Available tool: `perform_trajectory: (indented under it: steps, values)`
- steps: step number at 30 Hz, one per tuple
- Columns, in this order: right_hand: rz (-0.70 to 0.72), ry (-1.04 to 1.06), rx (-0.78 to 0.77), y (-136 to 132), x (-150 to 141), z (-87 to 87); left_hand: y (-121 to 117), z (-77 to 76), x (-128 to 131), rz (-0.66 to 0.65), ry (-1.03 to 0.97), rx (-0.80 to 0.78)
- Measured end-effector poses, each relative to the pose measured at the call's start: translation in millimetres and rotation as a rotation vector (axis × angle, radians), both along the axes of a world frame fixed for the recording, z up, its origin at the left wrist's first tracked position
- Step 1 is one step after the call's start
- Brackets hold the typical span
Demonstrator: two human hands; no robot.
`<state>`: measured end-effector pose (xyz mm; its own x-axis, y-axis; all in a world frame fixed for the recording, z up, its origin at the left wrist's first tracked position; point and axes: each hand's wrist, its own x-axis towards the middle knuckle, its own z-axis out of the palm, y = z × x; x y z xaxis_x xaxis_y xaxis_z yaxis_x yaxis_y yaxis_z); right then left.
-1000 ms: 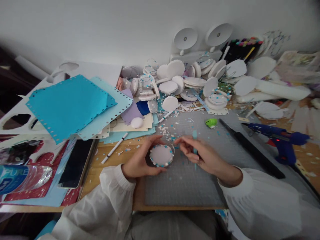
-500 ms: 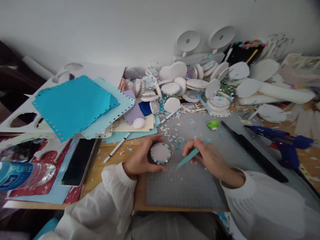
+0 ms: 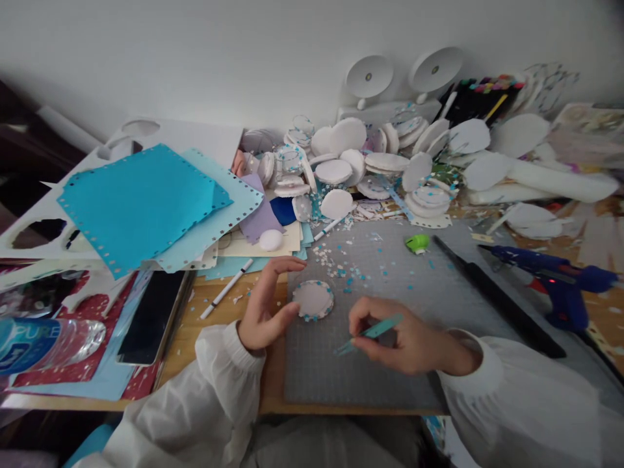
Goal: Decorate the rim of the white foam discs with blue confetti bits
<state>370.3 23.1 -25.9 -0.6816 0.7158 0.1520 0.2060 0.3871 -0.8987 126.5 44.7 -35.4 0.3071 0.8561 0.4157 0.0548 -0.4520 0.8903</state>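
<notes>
A round white disc [image 3: 314,299] edged with small blue and white pieces lies flat on the grey cutting mat [image 3: 331,383]. My left hand [image 3: 268,305] is open at its left side, fingers apart and thumb tip close to the rim; whether it touches I cannot tell. My right hand [image 3: 390,335] is closed on teal tweezers [image 3: 383,326], held low over the mat to the lower right of the disc. The tips point left and look slightly blurred. Tiny blue and white paper pieces [image 3: 336,260] are scattered beyond the disc.
A blue glue gun [image 3: 556,279] and a long black tool [image 3: 497,296] lie at the right, near a green item [image 3: 417,244]. Many white discs [image 3: 334,172] are heaped at the back. Blue punched paper [image 3: 146,201], a phone [image 3: 151,318] and a bottle [image 3: 53,341] are at the left.
My left hand has let go of the disc and drawn back to the left. My right hand has shifted down with the tweezers, which it now grips differently.
</notes>
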Motion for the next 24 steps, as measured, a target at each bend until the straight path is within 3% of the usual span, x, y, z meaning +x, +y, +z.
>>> perform_trajectory:
  steps: [5,10,12,15,19,24]
  values:
    - [0.111,-0.122,0.227,-4.5,-4.4,-9.2,-2.4,-1.6,-1.8,0.218,-0.158,-0.157]
    - [0.022,-0.019,0.433,0.5,-3.2,-15.9,-11.4,1.1,-2.6,0.127,-0.274,-0.229]
    - [-0.059,0.069,0.472,2.6,-2.5,-14.7,-16.5,4.7,-3.0,0.032,-0.316,-0.275]
    - [-0.156,0.205,0.432,3.3,-2.0,-8.9,-20.7,10.7,-3.5,-0.235,-0.354,-0.362]
    - [-0.253,0.289,0.337,2.7,-1.8,-3.3,-18.1,12.5,-3.6,-0.628,-0.187,-0.352]
    - [-0.069,0.168,0.478,3.9,-1.3,-12.1,-18.5,7.2,-2.8,-0.841,0.008,-0.485]
